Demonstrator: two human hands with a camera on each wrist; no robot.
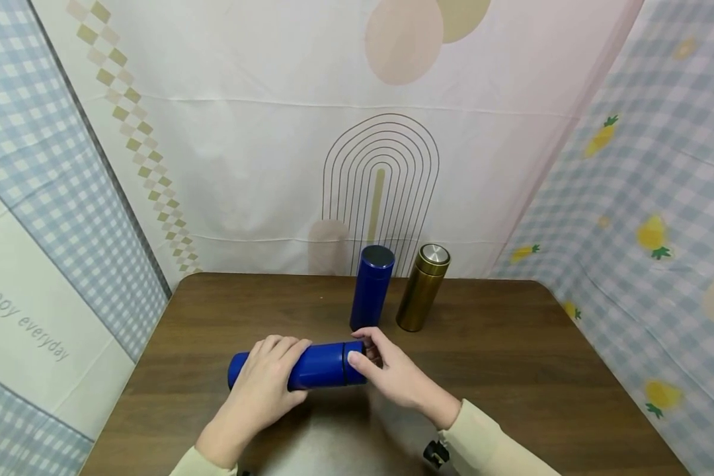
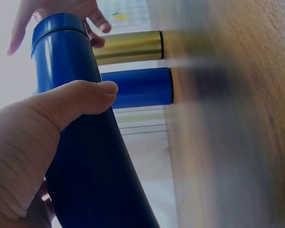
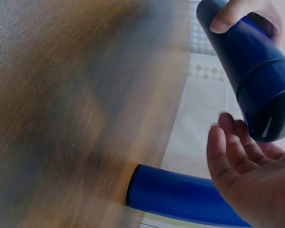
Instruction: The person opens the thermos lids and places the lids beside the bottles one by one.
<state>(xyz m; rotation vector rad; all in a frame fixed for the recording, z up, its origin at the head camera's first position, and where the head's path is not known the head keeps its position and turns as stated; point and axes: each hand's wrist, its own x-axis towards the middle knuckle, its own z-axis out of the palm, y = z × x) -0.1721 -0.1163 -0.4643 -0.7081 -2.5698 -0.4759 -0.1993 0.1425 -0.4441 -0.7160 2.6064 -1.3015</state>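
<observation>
A blue thermos flask is held on its side above the table, its capped end to the right. My left hand grips its body, the thumb lying along the near side in the left wrist view. Beside the cap is my right hand, its fingers spread and loosely bent around the cap's end without closing on it. A second blue flask stands upright just behind the right hand. To its right stands a gold flask with a silver-topped lid.
The brown wooden table reaches back to a white patterned cloth. Checked cloths hang at both sides, the right one printed with pineapples and lemons. A small black object shows by the right sleeve.
</observation>
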